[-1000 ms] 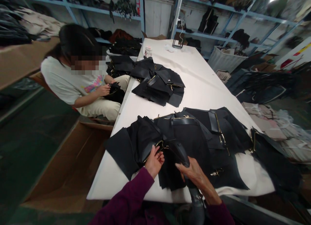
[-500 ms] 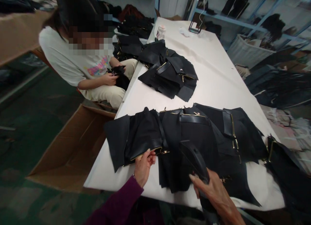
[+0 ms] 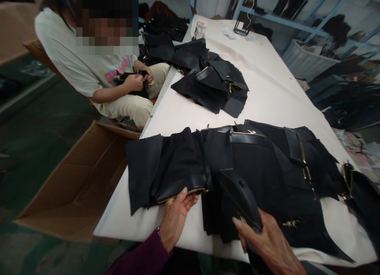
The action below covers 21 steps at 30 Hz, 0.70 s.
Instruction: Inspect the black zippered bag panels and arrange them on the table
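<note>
Left hand (image 3: 177, 213) is pinching black fabric piece (image 3: 179, 160) by gold zip (image 3: 201, 190); piece is lying at near left of white table (image 3: 261, 61). Right hand (image 3: 267, 235) is gripping black handheld tool (image 3: 241, 192). Piece is looking light, soft, probably sagging; zip edge is seeming firmer hold. Tool is appearing rigid.

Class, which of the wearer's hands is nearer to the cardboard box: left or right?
Left. The left hand holds a black piece at its zipped edge, to the right of the box. The right hand, gripping a long black object, is farther right.
</note>
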{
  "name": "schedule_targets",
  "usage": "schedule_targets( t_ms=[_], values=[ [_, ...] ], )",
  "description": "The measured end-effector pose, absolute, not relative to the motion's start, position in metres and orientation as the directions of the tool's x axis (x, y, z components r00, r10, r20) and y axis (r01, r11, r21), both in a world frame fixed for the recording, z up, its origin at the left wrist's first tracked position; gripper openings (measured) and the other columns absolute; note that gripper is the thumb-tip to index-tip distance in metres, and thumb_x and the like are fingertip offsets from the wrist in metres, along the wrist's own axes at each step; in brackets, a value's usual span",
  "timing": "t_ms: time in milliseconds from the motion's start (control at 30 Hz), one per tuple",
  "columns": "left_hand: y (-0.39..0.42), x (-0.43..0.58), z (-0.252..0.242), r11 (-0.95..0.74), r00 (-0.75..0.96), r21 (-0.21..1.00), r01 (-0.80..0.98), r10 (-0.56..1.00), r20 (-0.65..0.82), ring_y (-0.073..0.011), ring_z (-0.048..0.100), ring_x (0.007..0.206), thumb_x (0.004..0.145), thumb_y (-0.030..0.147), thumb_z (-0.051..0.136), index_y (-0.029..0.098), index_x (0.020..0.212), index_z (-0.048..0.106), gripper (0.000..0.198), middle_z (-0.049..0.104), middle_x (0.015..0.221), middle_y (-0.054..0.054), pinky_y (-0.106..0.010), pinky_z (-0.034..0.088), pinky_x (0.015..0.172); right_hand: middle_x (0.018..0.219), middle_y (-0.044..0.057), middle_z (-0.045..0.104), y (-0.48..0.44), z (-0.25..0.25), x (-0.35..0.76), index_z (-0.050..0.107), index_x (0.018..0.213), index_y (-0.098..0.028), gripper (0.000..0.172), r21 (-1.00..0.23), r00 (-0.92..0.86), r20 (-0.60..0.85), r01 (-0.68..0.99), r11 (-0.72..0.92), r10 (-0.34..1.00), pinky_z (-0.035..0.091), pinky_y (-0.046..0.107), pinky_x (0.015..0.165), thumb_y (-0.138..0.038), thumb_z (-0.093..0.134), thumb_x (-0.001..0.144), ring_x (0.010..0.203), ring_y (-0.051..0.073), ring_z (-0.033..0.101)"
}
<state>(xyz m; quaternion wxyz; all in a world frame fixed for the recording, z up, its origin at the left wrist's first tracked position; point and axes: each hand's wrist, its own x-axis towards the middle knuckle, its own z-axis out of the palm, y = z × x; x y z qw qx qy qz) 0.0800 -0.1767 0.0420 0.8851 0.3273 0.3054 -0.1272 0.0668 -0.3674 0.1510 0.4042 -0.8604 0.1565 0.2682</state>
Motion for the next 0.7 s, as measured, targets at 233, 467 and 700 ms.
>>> schedule_targets(
  t_ms=[233, 467, 700],
  values=[
    [-0.176, 0.077, 0.031, 0.757, 0.769, 0.455, 0.469, -0.096, -0.632, -0.0150, 0.061, 0.064, 0.069, 0.025, 0.072, 0.012, 0.081, 0.062, 0.020, 0.064, 0.075, -0.005, -0.025, 0.048, 0.058, 0.045, -0.006, 0.050, -0.344, 0.140, 0.066, 0.046, 0.072, -0.021, 0.017, -0.612, 0.757, -0.654, -0.513, -0.602, 0.020, 0.039, 0.020, 0.038, -0.034, 0.055, 0.077, 0.040, 0.012, 0.051],
    [-0.155, 0.062, 0.018, 0.682, 0.851, 0.566, 0.463, -0.165, -0.498, -0.0140, 0.056, 0.059, 0.077, 0.028, 0.064, 0.013, 0.075, 0.060, 0.016, 0.059, 0.065, -0.003, -0.025, 0.043, 0.055, 0.045, -0.005, 0.051, -0.331, 0.122, 0.102, 0.045, 0.066, -0.020, 0.026, -0.710, 0.841, -0.535, -0.394, -0.584, 0.083, 0.038, 0.019, 0.038, -0.040, 0.055, 0.080, 0.039, 0.011, 0.051],
    [-0.141, 0.052, 0.007, 0.743, 0.890, 0.552, 0.379, -0.129, -0.438, -0.0130, 0.056, 0.057, 0.074, 0.025, 0.068, 0.015, 0.077, 0.056, 0.015, 0.057, 0.066, 0.001, -0.025, 0.042, 0.053, 0.044, -0.004, 0.053, -0.336, 0.149, 0.060, 0.048, 0.063, -0.018, 0.027, -0.695, 0.870, -0.487, -0.334, -0.636, 0.075, 0.038, 0.019, 0.040, -0.039, 0.055, 0.080, 0.040, 0.010, 0.050]
  ],
)
